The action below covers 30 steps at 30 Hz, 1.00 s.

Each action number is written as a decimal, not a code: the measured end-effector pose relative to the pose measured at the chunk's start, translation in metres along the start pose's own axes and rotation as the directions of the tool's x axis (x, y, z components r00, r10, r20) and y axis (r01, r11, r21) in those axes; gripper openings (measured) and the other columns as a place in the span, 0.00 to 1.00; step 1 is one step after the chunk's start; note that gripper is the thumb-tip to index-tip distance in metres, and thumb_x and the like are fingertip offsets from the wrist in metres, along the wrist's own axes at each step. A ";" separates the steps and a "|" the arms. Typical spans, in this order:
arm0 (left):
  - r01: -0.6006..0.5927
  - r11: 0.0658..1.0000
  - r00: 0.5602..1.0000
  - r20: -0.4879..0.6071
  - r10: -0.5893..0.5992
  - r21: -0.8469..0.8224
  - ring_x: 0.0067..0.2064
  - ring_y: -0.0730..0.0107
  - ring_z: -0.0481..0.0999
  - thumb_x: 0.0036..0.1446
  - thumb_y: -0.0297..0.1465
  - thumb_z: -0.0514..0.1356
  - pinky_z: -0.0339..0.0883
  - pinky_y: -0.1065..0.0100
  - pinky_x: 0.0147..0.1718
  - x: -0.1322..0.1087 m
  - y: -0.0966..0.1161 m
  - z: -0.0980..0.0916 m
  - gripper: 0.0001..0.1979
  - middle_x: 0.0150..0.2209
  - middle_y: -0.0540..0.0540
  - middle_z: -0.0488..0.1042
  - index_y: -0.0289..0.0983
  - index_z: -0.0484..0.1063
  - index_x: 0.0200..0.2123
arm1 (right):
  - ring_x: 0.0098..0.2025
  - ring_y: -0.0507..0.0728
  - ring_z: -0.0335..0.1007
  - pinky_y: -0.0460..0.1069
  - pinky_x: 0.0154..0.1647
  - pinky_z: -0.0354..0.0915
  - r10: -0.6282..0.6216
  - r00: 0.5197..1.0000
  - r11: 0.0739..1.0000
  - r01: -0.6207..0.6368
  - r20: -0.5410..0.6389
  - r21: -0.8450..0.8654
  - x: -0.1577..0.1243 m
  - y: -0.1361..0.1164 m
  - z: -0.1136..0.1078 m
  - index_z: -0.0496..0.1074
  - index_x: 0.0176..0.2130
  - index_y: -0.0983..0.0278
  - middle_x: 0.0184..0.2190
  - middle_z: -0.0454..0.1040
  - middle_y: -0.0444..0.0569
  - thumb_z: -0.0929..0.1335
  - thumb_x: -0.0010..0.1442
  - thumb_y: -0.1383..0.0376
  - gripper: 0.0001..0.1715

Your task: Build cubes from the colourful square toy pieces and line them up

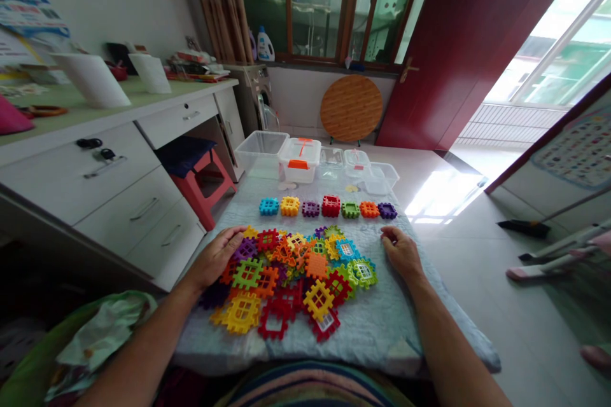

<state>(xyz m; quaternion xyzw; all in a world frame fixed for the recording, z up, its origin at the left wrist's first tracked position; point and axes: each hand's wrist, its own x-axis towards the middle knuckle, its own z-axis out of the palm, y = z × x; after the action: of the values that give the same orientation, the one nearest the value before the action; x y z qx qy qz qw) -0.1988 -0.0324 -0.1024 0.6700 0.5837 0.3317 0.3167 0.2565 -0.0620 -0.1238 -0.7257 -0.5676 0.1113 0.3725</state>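
Here on the cloth-covered table (372, 336), a jumbled heap of notched plastic pieces (300, 255) sits right between the two hands. The left hand (219, 261) is laid along the heap's left edge, fingers close together and touching the pieces there; whether anything is pinched beneath them, I can't tell from here. Over on the other side, the right hand (402, 254) rests just clear of the heap, fingers loosely bent, a narrow gap at the thumb, nothing visible in its grasp.

Now, handling this pile well, I'd say, means starting from the top: the solid orange piece (317, 266) looks uncovered and easy to take by its edges. Those teeth could well snag on neighbours, so a straight, gentle lift seems wiser than a sideways tug. The left hand could serve as a soft wall, keeping the pile off the table's edge. And mind the row of small stacks (331, 206) just beyond, in front of the clear boxes (261, 152): a stray sleeve or knuckle might topple one.
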 end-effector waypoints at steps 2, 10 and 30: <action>0.027 0.996 0.999 -0.031 -0.029 -0.088 0.55 0.53 0.71 0.57 0.54 0.51 0.63 0.59 0.55 -0.001 0.001 0.004 0.32 0.51 0.41 0.75 0.36 0.71 0.52 | 0.33 0.58 0.73 0.53 0.41 0.67 0.008 1.000 1.000 -0.008 0.002 -0.008 0.002 0.002 0.001 0.76 0.40 0.65 0.31 0.78 0.50 0.62 0.52 0.57 0.22; 0.083 0.915 0.993 -0.041 -0.108 -0.396 0.42 0.57 0.77 0.55 0.54 0.55 0.70 0.63 0.43 -0.008 0.003 0.005 0.32 0.41 0.43 0.79 0.34 0.71 0.51 | 0.36 0.59 0.74 0.53 0.43 0.67 0.041 0.999 0.999 -0.041 0.010 -0.015 0.006 0.008 0.004 0.75 0.40 0.63 0.33 0.79 0.51 0.62 0.52 0.58 0.20; 0.114 0.862 0.984 -0.067 -0.168 -0.494 0.35 0.63 0.76 0.51 0.51 0.62 0.68 0.67 0.37 -0.008 -0.002 0.003 0.28 0.34 0.47 0.78 0.35 0.73 0.47 | 0.33 0.58 0.72 0.53 0.40 0.66 0.023 1.000 1.000 -0.023 0.011 0.005 0.006 0.011 0.005 0.75 0.38 0.63 0.30 0.77 0.49 0.62 0.52 0.57 0.19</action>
<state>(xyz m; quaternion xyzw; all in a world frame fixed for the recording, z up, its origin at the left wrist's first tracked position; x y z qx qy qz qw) -0.1982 -0.0402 -0.1070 0.5050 0.5446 0.4798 0.4670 0.2635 -0.0555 -0.1328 -0.7307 -0.5610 0.1209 0.3697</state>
